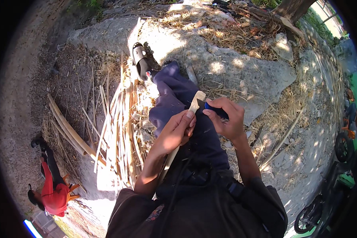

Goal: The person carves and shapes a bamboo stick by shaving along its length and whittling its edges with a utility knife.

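My left hand (175, 131) grips a pale wooden slat (195, 102) that runs from my lap up past my fingers, my thumb lying along its edge. My right hand (227, 118) is closed on a knife with a blue handle (218, 111), whose dark blade (201, 104) rests against the top end of the slat. Both hands work close together above my outstretched leg in dark blue trousers (174, 95). The lower part of the slat is hidden behind my left forearm.
A pile of split pale strips (117, 131) lies on the ground to my left, with longer pieces (69, 131) beyond it. Large grey rock (242, 71) and dry straw surround my leg. A person in red (53, 190) sits lower left. Motorbikes (317, 214) stand at the right.
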### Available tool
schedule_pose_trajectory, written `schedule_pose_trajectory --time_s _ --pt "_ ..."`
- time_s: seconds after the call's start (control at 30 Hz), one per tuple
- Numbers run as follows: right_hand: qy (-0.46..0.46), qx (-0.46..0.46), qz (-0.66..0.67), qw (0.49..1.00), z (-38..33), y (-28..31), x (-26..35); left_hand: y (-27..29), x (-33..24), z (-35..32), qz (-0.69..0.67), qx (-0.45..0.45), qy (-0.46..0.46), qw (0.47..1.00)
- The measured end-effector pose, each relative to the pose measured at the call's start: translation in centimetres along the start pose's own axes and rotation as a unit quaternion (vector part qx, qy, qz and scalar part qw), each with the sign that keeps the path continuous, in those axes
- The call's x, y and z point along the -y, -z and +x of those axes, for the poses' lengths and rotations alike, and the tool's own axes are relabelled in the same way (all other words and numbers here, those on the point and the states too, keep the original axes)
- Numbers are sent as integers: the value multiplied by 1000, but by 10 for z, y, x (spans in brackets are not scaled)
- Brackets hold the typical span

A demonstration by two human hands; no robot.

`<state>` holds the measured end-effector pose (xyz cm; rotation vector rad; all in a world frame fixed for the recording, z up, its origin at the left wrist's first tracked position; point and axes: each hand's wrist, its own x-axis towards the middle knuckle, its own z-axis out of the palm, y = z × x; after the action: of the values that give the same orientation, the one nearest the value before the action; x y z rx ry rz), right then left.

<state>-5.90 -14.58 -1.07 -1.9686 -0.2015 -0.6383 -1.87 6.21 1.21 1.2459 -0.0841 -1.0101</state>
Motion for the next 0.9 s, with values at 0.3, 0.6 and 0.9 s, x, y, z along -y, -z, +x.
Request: schedule_pose_trajectory --time_s 0.3,0.6,0.9 --pt "33 16 -59 998 8 2 -6 -1 3 5 -18 -6 -11 1000" --pt "48 -25 -76 996 22 -2 -12 -3 -8 9 18 -25 -35 999" --pt "-271 -159 48 948 -10 90 -113 10 -27 -23 3 -21 -41 999"
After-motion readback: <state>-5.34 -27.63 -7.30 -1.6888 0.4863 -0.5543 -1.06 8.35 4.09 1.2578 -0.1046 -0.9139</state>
